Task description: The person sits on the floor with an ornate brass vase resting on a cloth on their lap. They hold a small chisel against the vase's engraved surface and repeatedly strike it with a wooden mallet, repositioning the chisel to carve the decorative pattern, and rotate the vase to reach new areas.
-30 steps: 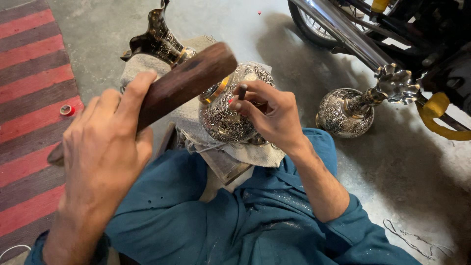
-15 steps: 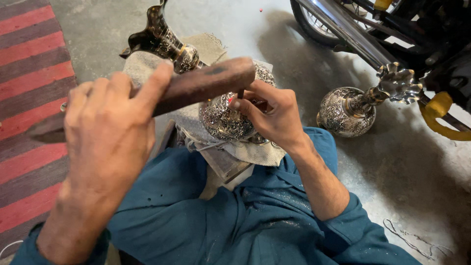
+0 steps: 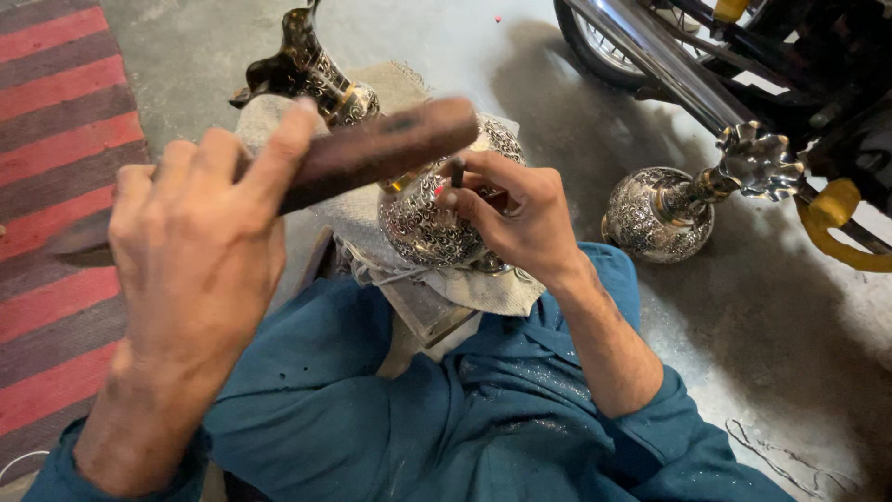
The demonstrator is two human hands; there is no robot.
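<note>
Because the engraved metal vase (image 3: 423, 218) lies on its side on a folded pale cloth (image 3: 372, 209) over your lap, its round belly faces up where you can reach it, and the padding looks meant to keep it from rolling or getting marked. It sits just under your right hand (image 3: 516, 214), between both hands, with its flared dark neck (image 3: 297, 56) pointing away from you beyond your left hand (image 3: 200, 242). The belly is silvery and covered in fine, dense floral chasing; a brass-coloured band shows where the belly meets the neck.

Your right hand is closed in a pinch around a thin dark punch (image 3: 457, 173), holding it nearly upright with its tip on the belly, so the fingers steady the point. Your left hand is wrapped tightly around a brown wooden mallet (image 3: 372, 153), thumb along the top, with its far end hovering just above the punch head, apart from it.

Under the cloth, a flat block (image 3: 423, 316) rests on your teal trousers (image 3: 390, 418). To the right of your right hand, well apart on the concrete floor (image 3: 771, 307), lies a second engraved vase (image 3: 664, 209) with a petal-shaped mouth. Beyond it stands part of a motorcycle (image 3: 688, 46); a red-and-grey striped mat (image 3: 46, 139) lies left of your left hand.
</note>
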